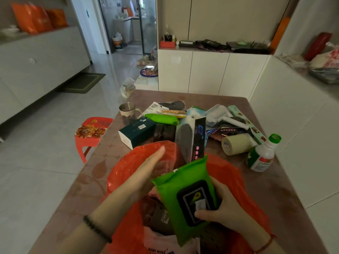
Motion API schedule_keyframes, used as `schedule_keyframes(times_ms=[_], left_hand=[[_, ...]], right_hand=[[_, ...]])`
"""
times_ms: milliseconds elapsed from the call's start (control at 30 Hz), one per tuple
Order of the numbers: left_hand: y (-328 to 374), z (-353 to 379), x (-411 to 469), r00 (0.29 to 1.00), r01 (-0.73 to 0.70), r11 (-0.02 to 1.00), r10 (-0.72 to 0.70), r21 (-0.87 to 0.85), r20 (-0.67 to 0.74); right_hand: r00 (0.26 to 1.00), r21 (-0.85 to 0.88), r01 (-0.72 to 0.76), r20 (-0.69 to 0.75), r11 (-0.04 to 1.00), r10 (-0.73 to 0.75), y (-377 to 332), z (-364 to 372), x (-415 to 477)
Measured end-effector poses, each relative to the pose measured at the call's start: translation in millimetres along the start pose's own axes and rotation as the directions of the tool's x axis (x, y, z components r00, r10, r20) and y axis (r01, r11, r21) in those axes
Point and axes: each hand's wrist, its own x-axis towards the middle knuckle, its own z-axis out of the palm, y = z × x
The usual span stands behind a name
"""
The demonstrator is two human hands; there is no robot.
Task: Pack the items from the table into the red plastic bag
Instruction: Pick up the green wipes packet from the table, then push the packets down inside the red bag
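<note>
The red plastic bag [244,184] lies open on the near part of the brown table [102,162], with a dark item and a white wipes pack inside. My right hand [225,208] grips a green wipes pack [187,197] over the bag's mouth. My left hand [145,173] reaches into the opening with flat fingers against the bag's far wall; whether it grips the plastic is unclear. Behind the bag lie a dark green box [137,132], a black boxed item [190,140], another green pack [161,119], a tape roll [234,143] and a white bottle [262,154].
A metal-lined mug [128,110] stands at the table's far left among several more packets. A red stool [91,132] sits on the floor left of the table. White cabinets [211,74] stand behind and to the right.
</note>
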Motion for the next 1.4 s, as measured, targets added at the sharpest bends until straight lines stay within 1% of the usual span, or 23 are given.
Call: schedule_keyframes(times_ms=[67,133,200,267,333,400,467,500,567,600,633,667,733,833,867,900,933,1000,1100,1133,1200,1333,1400], left_hand=[[-12,0,4,1.000,0.007,0.989,-0.005,0.146,-0.014],[-21,2,7,0.999,0.012,0.984,-0.020,0.179,0.043],[-26,8,3,0.996,0.026,0.983,-0.041,0.183,0.081],[-30,11,4,0.999,0.034,0.974,-0.041,0.225,0.023],[-35,10,5,0.995,0.094,0.966,-0.099,0.242,0.010],[-41,11,2,0.951,0.268,0.948,-0.289,0.173,0.111],[-44,17,-6,0.900,0.376,0.924,-0.382,0.071,0.210],[-46,23,-7,0.889,0.387,0.922,-0.381,0.028,0.254],[-50,22,-4,0.916,0.322,0.944,-0.289,-0.079,0.277],[-48,19,-2,0.945,0.265,0.953,-0.225,-0.150,0.239],[-44,15,0,0.976,0.176,0.961,-0.142,-0.213,0.166],[-41,10,3,0.994,0.073,0.966,-0.051,-0.248,0.096],[-28,-7,4,0.982,-0.190,0.952,0.180,-0.242,-0.064],[-6,-35,-3,0.866,-0.493,0.855,0.466,-0.159,-0.179],[-5,-43,-5,0.839,-0.535,0.833,0.504,-0.143,-0.206],[-6,-49,-7,0.831,-0.544,0.828,0.510,-0.136,-0.221],[-10,-53,-8,0.844,-0.523,0.840,0.486,-0.145,-0.226],[-22,-48,-11,0.922,-0.381,0.892,0.347,-0.244,-0.174],[-42,-31,-14,0.996,-0.086,0.933,0.082,-0.349,-0.029],[-49,-29,-13,1.000,-0.016,0.945,0.020,-0.327,0.007],[-58,-26,-14,0.997,0.072,0.974,-0.065,-0.213,0.041],[-65,-25,-13,0.976,0.211,0.975,-0.214,0.074,0.033],[-65,-32,-12,0.968,0.230,0.934,-0.248,0.272,0.035]], right_hand=[[0.999,0.141,-0.019,0.037,0.990,0.013,-1,1,-3],[0.997,0.313,-0.051,0.073,0.948,0.030,3,4,-5],[0.998,0.471,-0.067,0.040,0.879,0.055,10,12,-4],[0.994,0.593,-0.072,-0.021,0.802,0.105,20,18,-5],[0.993,0.697,-0.085,0.003,0.712,0.116,26,21,-4],[0.996,0.718,-0.078,0.029,0.691,0.082,23,27,-5],[0.976,0.660,0.167,-0.217,0.733,-0.027,15,26,-3],[0.979,0.727,0.172,-0.200,0.665,-0.035,14,24,-6],[0.996,0.873,0.048,-0.008,0.486,-0.084,9,18,1],[0.989,0.902,0.014,0.052,0.431,-0.142,4,17,3],[0.980,0.890,0.091,-0.001,0.448,-0.197,5,17,3],[0.982,0.845,0.152,-0.070,0.512,-0.176,13,12,1],[0.991,0.779,0.065,-0.124,0.624,0.052,27,4,-12],[0.958,0.715,-0.111,-0.108,0.690,0.265,16,4,-24],[0.936,0.541,-0.074,-0.253,0.837,0.246,18,-11,-26],[0.905,0.262,-0.084,-0.384,0.961,0.184,13,-18,-29],[0.906,-0.030,-0.067,-0.421,0.997,0.048,9,-22,-27],[0.935,-0.516,-0.070,-0.331,0.854,-0.124,7,-16,-21],[0.945,-0.907,-0.082,-0.202,0.412,-0.257,19,-6,-8],[0.945,-0.960,-0.082,-0.160,0.267,-0.285,19,-5,-3],[0.937,-0.991,-0.097,-0.122,0.093,-0.328,17,-7,9],[0.962,-0.994,-0.092,-0.074,-0.059,-0.264,20,-4,15],[0.971,-0.995,-0.089,-0.074,-0.055,-0.227,28,4,12]])
